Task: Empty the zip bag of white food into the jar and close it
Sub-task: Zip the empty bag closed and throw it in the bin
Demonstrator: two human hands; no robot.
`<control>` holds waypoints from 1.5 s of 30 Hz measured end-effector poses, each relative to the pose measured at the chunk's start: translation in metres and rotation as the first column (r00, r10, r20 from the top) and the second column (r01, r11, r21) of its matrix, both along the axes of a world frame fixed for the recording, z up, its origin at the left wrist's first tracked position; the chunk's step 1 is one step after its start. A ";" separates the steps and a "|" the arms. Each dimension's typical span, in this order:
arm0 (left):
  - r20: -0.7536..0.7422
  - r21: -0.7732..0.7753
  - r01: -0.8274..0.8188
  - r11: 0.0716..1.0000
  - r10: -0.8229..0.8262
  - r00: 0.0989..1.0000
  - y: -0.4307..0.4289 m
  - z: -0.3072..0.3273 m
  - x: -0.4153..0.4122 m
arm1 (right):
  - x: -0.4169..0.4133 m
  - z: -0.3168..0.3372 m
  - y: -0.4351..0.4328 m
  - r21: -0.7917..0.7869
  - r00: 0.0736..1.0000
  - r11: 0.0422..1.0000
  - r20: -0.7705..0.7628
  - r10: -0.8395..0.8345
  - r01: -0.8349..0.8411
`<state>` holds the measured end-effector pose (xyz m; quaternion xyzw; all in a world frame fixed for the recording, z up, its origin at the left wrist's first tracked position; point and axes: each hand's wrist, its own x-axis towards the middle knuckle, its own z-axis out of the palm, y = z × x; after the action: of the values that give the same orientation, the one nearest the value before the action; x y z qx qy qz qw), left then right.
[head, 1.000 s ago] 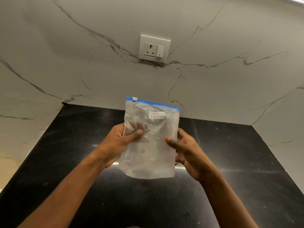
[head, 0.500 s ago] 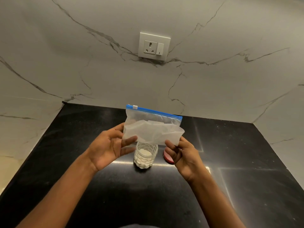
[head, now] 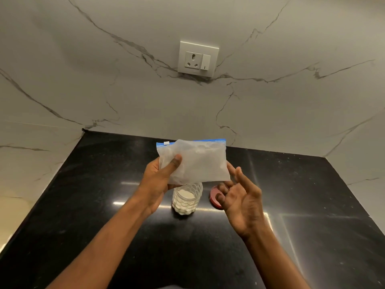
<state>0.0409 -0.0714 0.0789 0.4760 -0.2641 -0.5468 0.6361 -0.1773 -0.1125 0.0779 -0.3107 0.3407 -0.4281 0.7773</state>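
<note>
A clear zip bag [head: 198,161] with a blue zip strip is folded in half and looks empty. My left hand [head: 160,180] pinches its left side, thumb on the front, holding it above the jar. The clear patterned jar [head: 186,198] stands open on the black counter, about half full of white food. Its red lid [head: 215,198] lies on the counter just right of the jar, partly hidden by my fingers. My right hand [head: 241,197] hovers at the bag's right edge with fingers spread, holding nothing.
The black stone counter [head: 104,205] sits in a corner of white marble walls. A white power socket with a switch [head: 198,59] is on the back wall above the bag.
The bag's lower half was folded up to the zip strip. My right hand let go and opened beside it, while my left hand closed its thumb on the folded bag.
</note>
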 end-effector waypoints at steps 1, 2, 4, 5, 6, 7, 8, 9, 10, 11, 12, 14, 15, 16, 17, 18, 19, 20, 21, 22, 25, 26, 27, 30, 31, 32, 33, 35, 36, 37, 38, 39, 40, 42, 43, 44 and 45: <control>-0.013 -0.007 -0.018 1.000 0.018 1.000 0.001 -0.001 -0.002 | 0.002 -0.002 0.002 -0.043 1.000 0.999 -0.005 0.011 -0.011; -0.020 -0.016 -0.032 0.999 0.031 0.999 0.002 -0.001 -0.006 | 0.006 -0.005 0.006 -0.093 0.999 0.995 -0.029 0.028 -0.031; -0.012 -0.022 -0.045 0.999 0.045 0.999 0.005 -0.002 -0.018 | 0.020 -0.010 0.014 -0.182 0.996 0.981 -0.054 0.066 -0.075; 0.002 -0.021 -0.047 0.999 0.047 0.999 0.006 -0.003 -0.026 | 0.030 -0.010 0.017 -0.201 0.997 0.977 -0.038 0.067 -0.073; 0.013 -0.022 -0.046 0.999 0.046 0.999 0.008 -0.005 -0.034 | 0.040 -0.008 0.020 -0.206 0.999 0.978 -0.014 0.038 -0.040; 0.015 -0.026 -0.048 0.999 0.048 0.999 0.008 -0.006 -0.041 | 0.049 -0.005 0.020 -0.203 1.000 0.979 0.003 -0.029 0.029; 0.009 -0.031 -0.054 0.998 0.054 0.998 0.009 -0.006 -0.046 | 0.057 -0.002 0.018 -0.196 0.992 0.973 0.007 -0.127 0.125; 0.002 -0.036 -0.061 0.997 0.061 0.998 0.010 -0.005 -0.049 | 0.063 0.000 0.014 -0.193 0.974 0.956 -0.003 -0.226 0.221; -0.001 -0.040 -0.069 0.997 0.069 0.998 0.010 -0.003 -0.050 | 0.066 0.000 0.010 -0.205 0.954 0.935 -0.028 -0.300 0.288; 0.004 -0.040 -0.072 0.997 0.073 0.997 0.010 -0.002 -0.049 | 0.067 0.000 0.007 -0.231 0.938 0.919 -0.062 -0.342 0.320; 0.016 -0.042 -0.066 0.997 0.067 0.998 0.009 0.000 -0.048 | 0.066 -0.003 0.005 -0.262 0.927 0.908 -0.096 -0.363 0.328; 0.034 -0.045 -0.045 0.998 0.047 0.998 0.009 0.001 -0.047 | 0.063 -0.008 0.003 -0.319 0.912 0.889 -0.139 -0.387 0.329; 0.035 -0.046 -0.039 0.998 0.041 0.999 0.009 0.001 -0.048 | 0.062 -0.010 0.003 -0.343 0.905 0.878 -0.143 -0.400 0.334; 0.033 -0.047 -0.041 0.998 0.042 0.999 0.009 0.000 -0.049 | 0.062 -0.011 0.003 -0.360 0.900 0.868 -0.141 -0.413 0.342; 0.029 -0.050 -0.050 0.997 0.052 0.998 0.009 0.001 -0.051 | 0.062 -0.013 0.002 -0.371 0.894 0.860 -0.141 -0.425 0.350; 0.028 -0.053 -0.061 0.997 0.062 0.998 0.009 0.001 -0.052 | 0.062 -0.014 0.002 -0.385 0.886 0.851 -0.151 -0.438 0.355; 0.026 -0.053 -0.072 0.996 0.073 0.997 0.010 0.001 -0.053 | 0.062 -0.016 0.001 -0.412 0.874 0.841 -0.179 -0.452 0.351; 0.026 -0.051 -0.081 0.995 0.082 0.996 0.010 0.001 -0.053 | 0.062 -0.018 0.000 -0.451 0.859 0.827 -0.214 -0.465 0.335; 0.025 -0.044 -0.091 0.995 0.092 0.995 0.011 0.001 -0.054 | 0.062 -0.021 0.000 -0.496 0.844 0.812 -0.252 -0.474 0.308; 0.027 -0.033 -0.103 0.994 0.103 0.994 0.011 0.000 -0.054 | 0.062 -0.025 -0.001 -0.543 0.831 0.794 -0.282 -0.480 0.274; 0.030 -0.019 -0.135 0.991 0.135 0.990 0.011 -0.001 -0.053 | 0.065 -0.027 -0.001 -0.649 0.824 0.741 -0.315 -0.470 0.174; 0.037 -0.023 -0.139 0.990 0.140 0.989 0.010 -0.001 -0.053 | 0.066 -0.026 -0.001 -0.696 0.825 0.708 -0.329 -0.459 0.117; 0.045 -0.025 -0.142 0.990 0.143 0.989 0.010 0.001 -0.053 | 0.067 -0.026 -0.001 -0.767 0.802 0.640 -0.357 -0.479 0.041; 0.062 -0.030 -0.133 0.991 0.134 0.989 0.011 0.004 -0.053 | 0.065 -0.032 -0.005 -0.907 0.628 0.339 -0.419 -0.656 -0.251; 0.057 -0.045 -0.115 0.992 0.117 0.991 0.011 0.005 -0.052 | 0.064 -0.034 -0.006 -0.910 0.597 0.277 -0.412 -0.688 -0.309; 0.046 -0.080 -0.079 0.994 0.083 0.995 0.012 0.007 -0.052 | 0.063 -0.036 -0.007 -0.906 0.574 0.234 -0.408 -0.710 -0.354; 0.038 -0.120 -0.036 0.992 0.040 0.998 0.013 0.010 -0.051 | 0.063 -0.039 -0.007 -0.897 0.551 0.200 -0.405 -0.730 -0.394; 0.078 -0.172 0.047 0.984 -0.034 0.996 0.014 0.013 -0.051 | 0.061 -0.043 -0.009 -0.866 0.488 0.158 -0.408 -0.772 -0.474; 0.131 -0.183 0.073 0.980 -0.050 0.990 0.014 0.014 -0.053 | 0.060 -0.043 -0.009 -0.844 0.454 0.147 -0.414 -0.789 -0.515; 0.188 -0.186 0.090 0.978 -0.055 0.981 0.014 0.013 -0.056 | 0.058 -0.043 -0.009 -0.814 0.416 0.140 -0.427 -0.803 -0.564; 0.228 -0.180 0.090 0.980 -0.047 0.972 0.014 0.012 -0.059 | 0.058 -0.042 -0.008 -0.775 0.373 0.141 -0.445 -0.814 -0.616; 0.245 -0.165 0.074 0.984 -0.032 0.969 0.013 0.010 -0.062 | 0.058 -0.041 -0.008 -0.735 0.327 0.148 -0.461 -0.825 -0.662; 0.254 -0.141 0.058 0.988 -0.020 0.967 0.013 0.008 -0.062 | 0.058 -0.039 -0.006 -0.700 0.281 0.168 -0.478 -0.832 -0.694; 0.254 -0.100 0.038 0.994 -0.011 0.967 0.013 0.008 -0.058 | 0.063 -0.033 -0.002 -0.640 0.217 0.234 -0.544 -0.810 -0.732; 0.241 -0.083 0.033 0.996 -0.012 0.970 0.012 0.008 -0.055 | 0.065 -0.030 0.000 -0.618 0.220 0.277 -0.604 -0.766 -0.736; 0.218 -0.059 0.014 0.998 -0.001 0.976 0.010 0.009 -0.051 | 0.065 -0.028 0.003 -0.610 0.254 0.320 -0.669 -0.699 -0.725; 0.188 -0.029 -0.016 0.999 0.021 0.982 0.009 0.010 -0.046 | 0.062 -0.027 0.006 -0.625 0.328 0.349 -0.713 -0.620 -0.698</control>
<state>-0.0054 -0.0624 0.0884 0.5192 -0.3259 -0.4898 0.6199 -0.1152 -0.1061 0.0512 -0.8829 0.3942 -0.2375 0.0931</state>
